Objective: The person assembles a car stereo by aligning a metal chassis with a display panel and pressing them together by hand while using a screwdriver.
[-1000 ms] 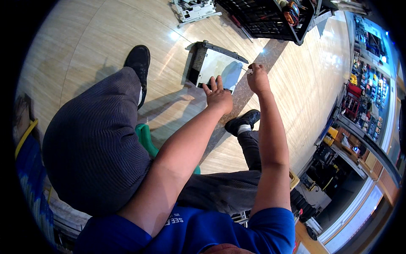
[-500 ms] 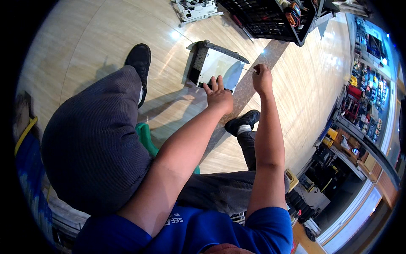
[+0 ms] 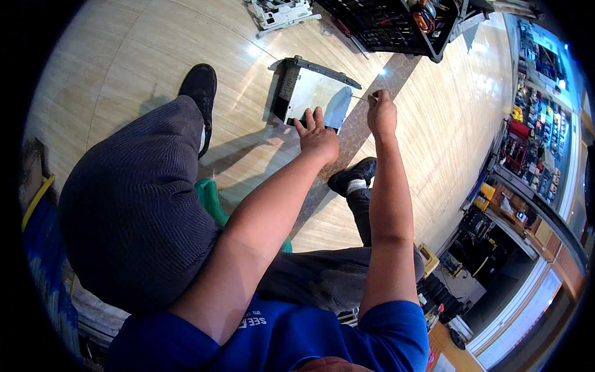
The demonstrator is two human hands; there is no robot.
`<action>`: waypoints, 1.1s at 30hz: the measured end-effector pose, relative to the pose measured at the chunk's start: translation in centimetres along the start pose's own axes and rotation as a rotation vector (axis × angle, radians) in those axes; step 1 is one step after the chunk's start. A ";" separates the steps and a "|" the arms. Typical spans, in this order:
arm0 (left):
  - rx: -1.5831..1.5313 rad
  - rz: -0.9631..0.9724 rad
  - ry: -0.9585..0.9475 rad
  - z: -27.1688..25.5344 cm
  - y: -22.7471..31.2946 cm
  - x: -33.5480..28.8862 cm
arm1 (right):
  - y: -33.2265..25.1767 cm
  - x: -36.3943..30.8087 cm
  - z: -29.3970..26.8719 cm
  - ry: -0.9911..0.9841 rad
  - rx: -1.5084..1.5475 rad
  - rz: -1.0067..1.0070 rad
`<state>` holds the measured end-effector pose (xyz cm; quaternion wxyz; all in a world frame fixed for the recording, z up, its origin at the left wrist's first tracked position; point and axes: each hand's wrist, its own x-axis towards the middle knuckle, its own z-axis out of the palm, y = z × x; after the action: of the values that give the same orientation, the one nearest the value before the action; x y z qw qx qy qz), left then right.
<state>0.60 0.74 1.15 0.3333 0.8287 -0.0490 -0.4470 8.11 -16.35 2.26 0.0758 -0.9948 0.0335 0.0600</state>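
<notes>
A boxy metal unit (image 3: 316,90) with a silver top and dark side, like a car stereo, lies on the floor in front of me. My left hand (image 3: 320,144) rests on its near edge, fingers stretched out and spread over the top. Off the unit's right side, my right hand (image 3: 383,116) is closed, with fingertips pinched together. From them a thin screwdriver (image 3: 359,97) points left, its shaft reaching the unit's right edge. The fingers hide its handle, and I cannot tell whether the tip sits in a screw.
Beyond the unit stands a black plastic crate (image 3: 378,34) with cables and parts in it. A slim red-handled tool (image 3: 351,38) lies beside the crate. Farther left is a white metal frame (image 3: 284,15). Something green (image 3: 212,199) shows beneath me, and cluttered shelves (image 3: 542,136) line the right.
The whole view has shifted slightly. Both hands keep nearly the same places at the unit, and the screwdriver still points at its right edge.
</notes>
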 end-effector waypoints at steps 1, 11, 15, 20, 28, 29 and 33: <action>0.006 0.000 0.006 0.2 -0.1 0.1 | -0.9 0.1 -0.2 -0.053 -0.006 0.119; 0.017 -0.009 -0.022 -0.1 -0.2 0.0 | -2.1 0.4 0.0 -0.076 -0.087 0.258; 0.006 0.012 0.012 0.3 0.1 0.2 | 0.1 0.3 0.6 0.024 -0.017 0.150; 0.008 -0.011 -0.003 0.3 -0.3 0.3 | -0.6 0.0 1.0 0.031 -0.019 0.155; 0.027 -0.002 -0.002 0.0 0.2 -0.1 | -0.4 -0.6 0.4 0.101 0.029 0.021; 0.034 -0.011 -0.012 -0.1 0.1 -0.1 | -1.1 -0.6 0.2 0.021 0.011 0.157; 0.009 0.002 -0.002 0.1 0.0 0.1 | -1.2 -0.2 -0.4 -0.114 -0.065 0.359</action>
<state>0.57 0.68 1.08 0.3301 0.8296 -0.0521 -0.4473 8.01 -15.20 2.91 0.0337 -0.9697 0.2041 0.1300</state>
